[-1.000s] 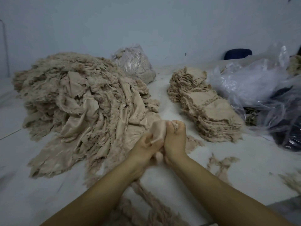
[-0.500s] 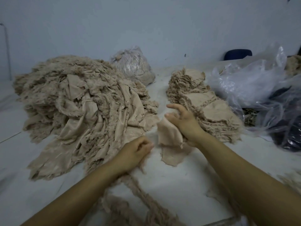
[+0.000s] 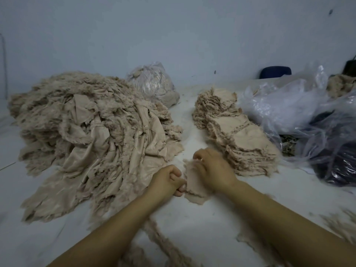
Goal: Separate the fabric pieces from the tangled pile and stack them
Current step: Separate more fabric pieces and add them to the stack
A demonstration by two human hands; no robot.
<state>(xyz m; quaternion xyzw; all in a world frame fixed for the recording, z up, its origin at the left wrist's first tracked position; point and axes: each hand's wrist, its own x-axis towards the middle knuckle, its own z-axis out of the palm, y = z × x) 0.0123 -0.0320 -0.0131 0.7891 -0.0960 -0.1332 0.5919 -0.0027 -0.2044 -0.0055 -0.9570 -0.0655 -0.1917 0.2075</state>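
Your left hand (image 3: 167, 180) is curled tight at the left edge of a single fabric piece (image 3: 194, 186) that lies on the worktop (image 3: 202, 218) between the two heaps; it looks to be pinching that frayed edge, though the fingertips are partly hidden. Your right hand (image 3: 212, 167) rests on top of the same piece with bent fingers gathering or pressing the cloth near its far corner, and motion blur there makes the exact grip hard to read. So this one piece is free of the tangle but not yet on the stack.

To your left sits the tangled pile (image 3: 92, 135), and it is large: many crumpled, frayed sheets folded over each other, its near edge lying just beside your left hand. To your right is the stack (image 3: 237, 132), a long row of flattened pieces laid one over another, its near end just beyond your right hand. Judged by bulk, the pile far outweighs the stack, so most of the work is ahead of you.

Loose frayed strips (image 3: 161, 243) trail across the worktop between your forearms. Behind the pile stands a tied clear bag (image 3: 152, 83) filled with similar scraps, and beside the stack lie crumpled plastic bags (image 3: 292, 105), one of them over something dark.

The piece in hand needs flattening, then a short carry to the near end of the stack.
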